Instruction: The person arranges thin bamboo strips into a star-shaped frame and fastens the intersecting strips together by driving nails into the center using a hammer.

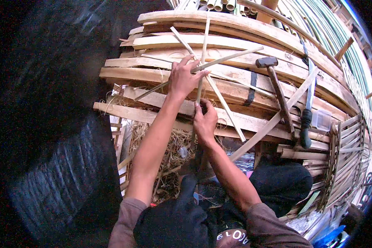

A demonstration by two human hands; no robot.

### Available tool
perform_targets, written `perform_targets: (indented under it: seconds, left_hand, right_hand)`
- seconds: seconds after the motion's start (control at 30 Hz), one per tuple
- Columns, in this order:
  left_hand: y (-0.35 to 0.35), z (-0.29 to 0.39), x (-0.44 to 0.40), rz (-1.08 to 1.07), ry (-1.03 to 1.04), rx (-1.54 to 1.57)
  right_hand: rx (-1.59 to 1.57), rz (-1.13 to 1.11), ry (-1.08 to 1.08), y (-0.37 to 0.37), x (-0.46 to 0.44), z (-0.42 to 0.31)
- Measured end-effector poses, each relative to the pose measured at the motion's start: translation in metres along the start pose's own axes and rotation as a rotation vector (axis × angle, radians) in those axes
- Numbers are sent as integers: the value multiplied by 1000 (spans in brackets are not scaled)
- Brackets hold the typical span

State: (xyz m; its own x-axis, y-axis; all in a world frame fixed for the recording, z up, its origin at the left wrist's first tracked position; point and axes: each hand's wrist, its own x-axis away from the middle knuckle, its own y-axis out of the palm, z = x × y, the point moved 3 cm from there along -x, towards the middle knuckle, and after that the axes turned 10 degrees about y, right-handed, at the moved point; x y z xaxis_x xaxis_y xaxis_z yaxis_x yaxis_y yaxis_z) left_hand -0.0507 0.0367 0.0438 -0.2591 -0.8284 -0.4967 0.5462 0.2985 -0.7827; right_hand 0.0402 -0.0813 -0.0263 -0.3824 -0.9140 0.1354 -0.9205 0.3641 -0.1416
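Several thin bamboo strips cross one another in a star shape over the wooden planks of the bench. My left hand (pixel 184 78) pinches them near the crossing, its fingers spread around the joint. One bamboo strip (pixel 205 37) runs away from me, and a second strip (pixel 239 53) slants up to the right. A paler strip (pixel 226 108) slopes down to the right. Closer to me, my right hand (pixel 205 120) has thumb and fingers closed on the near part of the strip that runs away from me. Fingers partly hide the crossing.
A hammer (pixel 267 62) and a long knife with a dark handle (pixel 306 128) lie on the planks (pixel 169 41) at right. Near them are a flat slat (pixel 285 108) and a clear plastic box (pixel 320 120). Shavings (pixel 169 144) are heaped below; bamboo poles lie beyond.
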Motion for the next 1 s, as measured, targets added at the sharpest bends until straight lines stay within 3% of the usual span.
perform_targets:
  seconds: [0.67,0.77,0.9,0.93,1.0]
  left_hand:
    - [2,5,8,107,68,-38]
    - [2,4,6,73,65,-77]
    - [1,4,3,37,3,-40]
    - [-1,6,3,-14,-36,-17]
    - [-3,7,2,-64,-76,16]
  right_hand:
    - [3,-37,28,-7,7,-4]
    - [69,-45,-29,-11,18,-5]
    - [226,-43,-389,-55,73,-56]
    - [236,-45,-387,-74,77,-69]
    - [259,-255,-397,-110,75,-83]
